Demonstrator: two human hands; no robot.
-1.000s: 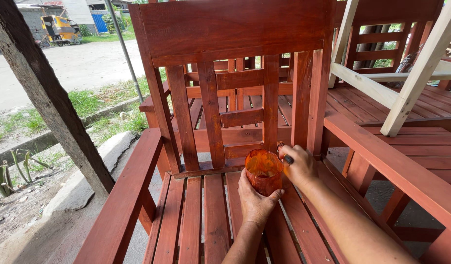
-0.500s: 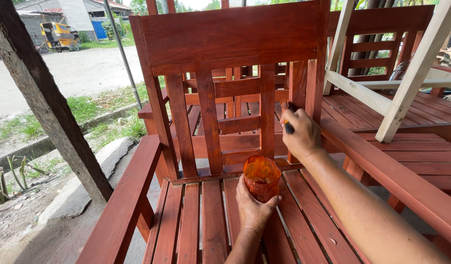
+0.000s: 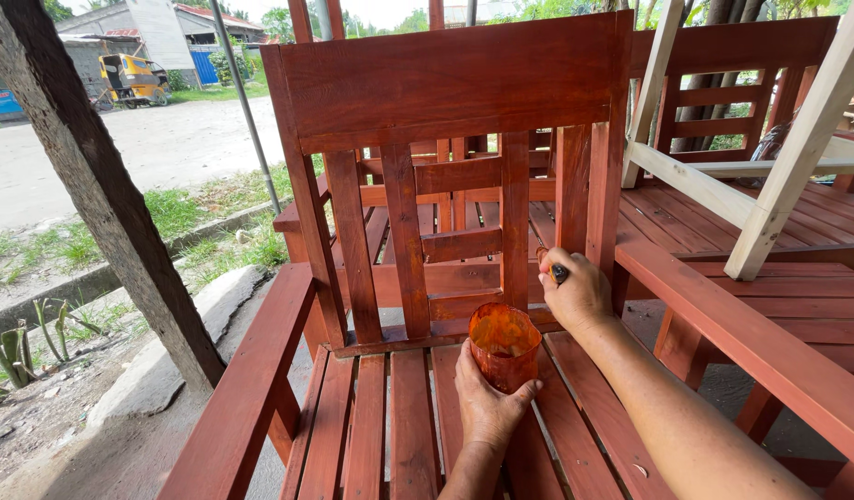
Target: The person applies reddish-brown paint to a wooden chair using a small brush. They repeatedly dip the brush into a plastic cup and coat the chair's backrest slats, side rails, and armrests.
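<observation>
1. Head view, nearest first: left hand (image 3: 482,398) comes up from bottom edge, fingers wrapped round a small orange-stained cup (image 3: 504,344), holding it upright just above the seat slats (image 3: 390,426) of a red-brown wooden chair
2. Cup is see-thru plastic, smeared w/ reddish-orange stain inside; sits low centre, right in front of the chair back's bottom rail
3. Right hand (image 3: 575,294) just beyond & to the right of the cup, fist clenched on a dark brush handle (image 3: 558,272); only the handle tip shows, bristles hidden behind the hand, so can't tell what they touch
4. That hand is up against the right-side slats of the chair back (image 3: 445,88), near the right upright
5. Armrests either side, left one (image 3: 251,389) & right one (image 3: 751,343), same red-brown finish
6. Further back: more stained chairs behind the slats; unpainted pale timber frame (image 3: 769,194) leaning at right
7. Far left: rough tree trunk (image 3: 103,185), grass, concrete road, yellow vehicle (image 3: 130,79) & buildings
</observation>
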